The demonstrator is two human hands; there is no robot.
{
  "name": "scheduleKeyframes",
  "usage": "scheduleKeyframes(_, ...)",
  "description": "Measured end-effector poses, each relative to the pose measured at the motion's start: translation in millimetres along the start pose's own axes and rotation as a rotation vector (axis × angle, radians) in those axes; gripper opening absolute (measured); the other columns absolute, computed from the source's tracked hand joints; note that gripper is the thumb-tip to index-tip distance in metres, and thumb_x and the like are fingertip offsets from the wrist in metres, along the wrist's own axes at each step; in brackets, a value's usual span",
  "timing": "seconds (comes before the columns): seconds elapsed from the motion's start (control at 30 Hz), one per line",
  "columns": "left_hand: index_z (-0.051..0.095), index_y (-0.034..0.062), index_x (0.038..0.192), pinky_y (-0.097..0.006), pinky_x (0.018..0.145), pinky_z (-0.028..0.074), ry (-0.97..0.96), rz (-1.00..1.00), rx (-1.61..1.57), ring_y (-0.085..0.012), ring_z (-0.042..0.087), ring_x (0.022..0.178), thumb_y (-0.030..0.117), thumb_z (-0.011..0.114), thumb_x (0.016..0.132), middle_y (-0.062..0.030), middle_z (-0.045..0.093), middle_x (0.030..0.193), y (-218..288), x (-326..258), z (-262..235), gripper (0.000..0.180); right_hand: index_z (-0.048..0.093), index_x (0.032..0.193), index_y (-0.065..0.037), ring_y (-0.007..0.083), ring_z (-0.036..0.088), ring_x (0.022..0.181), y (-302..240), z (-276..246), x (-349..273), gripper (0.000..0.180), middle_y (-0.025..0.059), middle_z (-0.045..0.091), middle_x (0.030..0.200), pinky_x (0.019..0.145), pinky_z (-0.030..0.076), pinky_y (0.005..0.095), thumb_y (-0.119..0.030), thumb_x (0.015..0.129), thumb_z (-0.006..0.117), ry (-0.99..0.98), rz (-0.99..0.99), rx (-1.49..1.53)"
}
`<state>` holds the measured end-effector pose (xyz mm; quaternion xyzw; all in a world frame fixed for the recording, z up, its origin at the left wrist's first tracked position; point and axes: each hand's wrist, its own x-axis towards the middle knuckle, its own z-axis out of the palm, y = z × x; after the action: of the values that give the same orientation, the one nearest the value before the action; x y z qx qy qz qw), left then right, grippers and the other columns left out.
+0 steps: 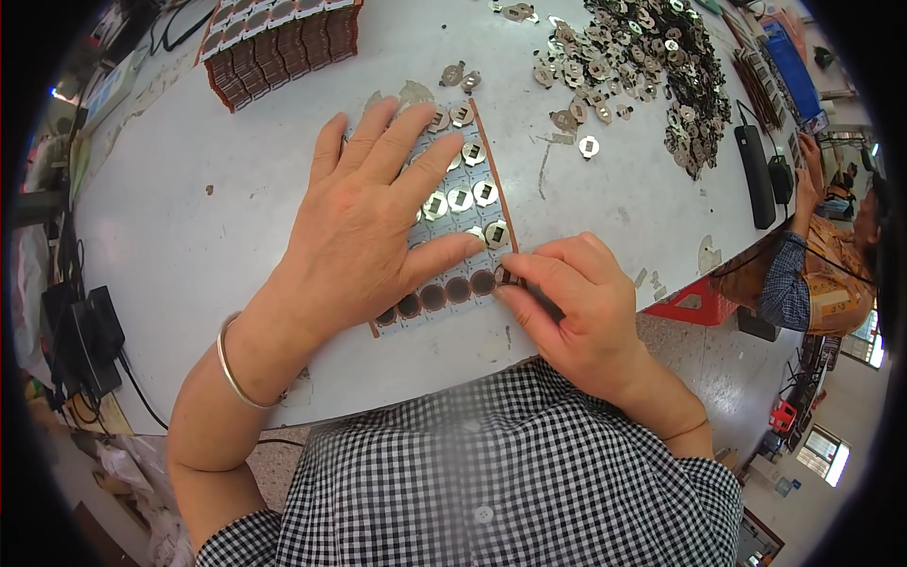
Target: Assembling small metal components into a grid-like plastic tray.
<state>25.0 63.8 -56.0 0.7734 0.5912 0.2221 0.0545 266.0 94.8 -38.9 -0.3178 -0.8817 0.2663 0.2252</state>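
Note:
A circuit board panel (495, 177) with brown edge strips lies on the white table in front of me. Round metal battery clips (459, 198) sit in rows over its upper part, while the row nearest me shows bare dark circles (433, 298). My left hand (354, 222) rests flat across the panel with fingers spread, hiding much of its left side. Its thumb touches the panel beside a clip. At the panel's right edge, my right hand (581, 307) pinches a small metal clip (505, 275) between thumb and forefinger, partly hidden by the fingertips.
A tall stack of panels (283, 61) stands at the back left. Loose clips (624, 57) form a heap at the back right, with a single clip (589, 146) nearer. A black adapter (90, 340) lies at left, a long black device (754, 175) at right. Another person (827, 274) sits beyond.

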Motion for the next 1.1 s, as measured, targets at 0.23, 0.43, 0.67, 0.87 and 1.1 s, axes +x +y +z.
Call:
scheduleKeyframes(0.23, 0.059, 0.0023, 0.139, -0.057, 0.119, 0.025, -0.002, 0.006, 0.008, -0.0430, 0.041, 0.142, 0.047, 0.078, 0.083, -0.0206, 0.050, 0.150, 0.8, 1.2, -0.2, 0.074, 0.072, 0.102, -0.003, 0.0249, 0.063, 0.074, 4.3, 4.5, -3.0, 0.027, 0.0077, 0.068, 0.089, 0.062, 0.052, 0.0329, -0.004, 0.077, 0.083, 0.046, -0.065, -0.030)
scheduleKeyframes(0.43, 0.059, 0.0012, 0.138, -0.060, 0.118, 0.024, -0.024, -0.012, 0.004, -0.0433, 0.040, 0.143, 0.047, 0.076, 0.084, -0.0215, 0.048, 0.150, 0.4, -1.0, -1.4, 0.073, 0.072, 0.106, -0.001, 0.0195, 0.063, 0.070, 12.7, -15.8, 13.4, 0.025, 0.0082, 0.068, 0.088, 0.058, 0.051, 0.0306, -0.004, 0.082, 0.078, -0.003, -0.068, 0.013)
scheduleKeyframes(0.67, 0.058, 0.0005, 0.139, -0.060, 0.119, 0.023, -0.034, -0.005, 0.007, -0.0428, 0.039, 0.144, 0.048, 0.077, 0.083, -0.0213, 0.048, 0.151, 2.2, 1.6, -0.7, 0.076, 0.073, 0.109, -0.003, 0.0153, 0.063, 0.075, 81.5, -44.5, 73.0, 0.020, 0.0079, 0.068, 0.092, 0.061, 0.049, 0.0275, -0.006, 0.089, 0.072, 0.217, -0.018, -0.230)
scheduleKeyframes(0.87, 0.058, 0.0025, 0.141, -0.060, 0.119, 0.023, -0.042, -0.027, 0.003, -0.0432, 0.039, 0.144, 0.048, 0.078, 0.083, -0.0214, 0.048, 0.152, 2.0, 0.7, -0.6, 0.077, 0.072, 0.110, -0.002, 0.0115, 0.061, 0.075, 77.8, -43.8, 87.2, 0.019, 0.0052, 0.065, 0.089, 0.066, 0.048, 0.0242, -0.004, 0.091, 0.071, 0.037, -0.145, -0.297)
scheduleKeyframes(1.1, 0.059, 0.0029, 0.140, -0.059, 0.118, 0.026, 0.010, -0.027, -0.004, -0.0441, 0.042, 0.141, 0.043, 0.077, 0.084, -0.0215, 0.049, 0.149, 2.4, 0.5, 1.6, 0.071, 0.070, 0.117, -0.001, 0.0070, 0.060, 0.077, 6.7, -28.7, 41.8, 0.027, 0.0011, 0.066, 0.090, 0.068, 0.047, 0.0221, 0.006, 0.092, 0.066, -0.167, 0.231, 0.489)
